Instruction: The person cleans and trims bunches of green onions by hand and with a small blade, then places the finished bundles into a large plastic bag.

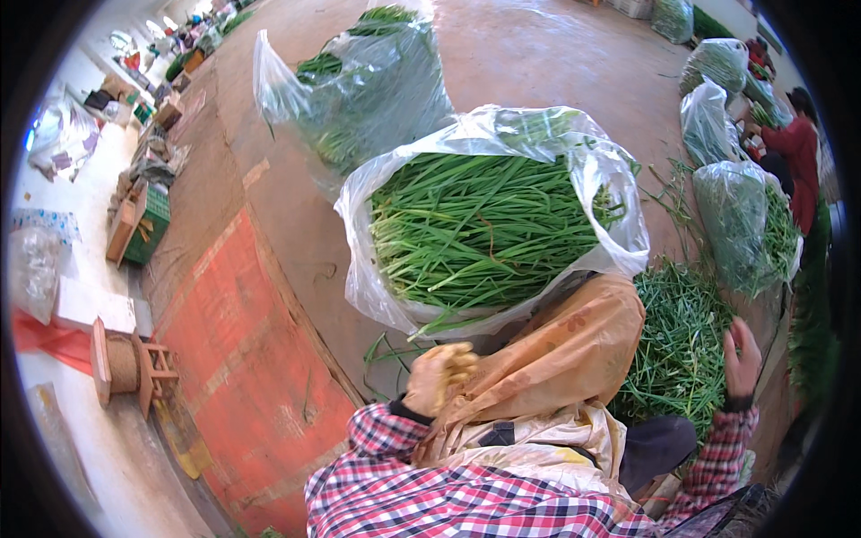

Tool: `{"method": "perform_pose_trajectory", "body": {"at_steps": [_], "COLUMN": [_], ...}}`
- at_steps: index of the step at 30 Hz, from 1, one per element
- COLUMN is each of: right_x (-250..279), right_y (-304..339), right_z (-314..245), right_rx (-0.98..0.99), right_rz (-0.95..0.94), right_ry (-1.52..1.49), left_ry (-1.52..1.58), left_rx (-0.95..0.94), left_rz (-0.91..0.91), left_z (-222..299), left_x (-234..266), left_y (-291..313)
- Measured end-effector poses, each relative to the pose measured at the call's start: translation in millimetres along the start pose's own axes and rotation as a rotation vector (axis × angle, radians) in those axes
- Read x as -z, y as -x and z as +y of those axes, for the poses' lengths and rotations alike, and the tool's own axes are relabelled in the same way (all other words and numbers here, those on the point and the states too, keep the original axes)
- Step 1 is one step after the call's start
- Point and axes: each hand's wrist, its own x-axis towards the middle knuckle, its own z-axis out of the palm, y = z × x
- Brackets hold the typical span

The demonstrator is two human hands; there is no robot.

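Observation:
My left hand (438, 377), in what looks like a tan glove, is curled closed beside my knee, which an orange-brown apron (574, 327) covers. Whether anything is inside its fingers is hidden. My right hand (743, 360) is bare, with its fingers stretched out at the right edge of a loose pile of long green stalks (677, 350). In front of my knees a large clear plastic bag (359, 242) stands with its mouth spread wide. Long green leafy stalks with pale ends (484, 224) fill it, laid mostly sideways.
Another clear bag of greens (377, 99) stands behind the first. Several filled bags (740, 215) line the right side, where a person in red (794, 148) sits. A worn red sheet (260, 377) covers the left floor. Farther left are a wooden spool (117, 363) and a green crate (148, 224).

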Motion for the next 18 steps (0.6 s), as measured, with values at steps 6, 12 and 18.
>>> {"method": "perform_pose_trajectory", "body": {"at_steps": [6, 12, 18], "right_x": [-176, -303, -351], "right_y": [-63, -24, -14], "right_z": [-220, -322, -317], "right_rx": [0.627, 1.27, 1.245], "right_rz": [-0.45, -0.345, -0.319], "right_ry": [-0.688, 0.145, 0.313], "left_ry": [0.141, 0.337, 0.516], "left_rx": [0.198, 0.099, 0.015], "left_rz": [0.361, 0.339, 0.428], "left_z": [-53, -51, -61], "left_x": [82, 71, 87], "left_y": [-18, -61, -95]}}
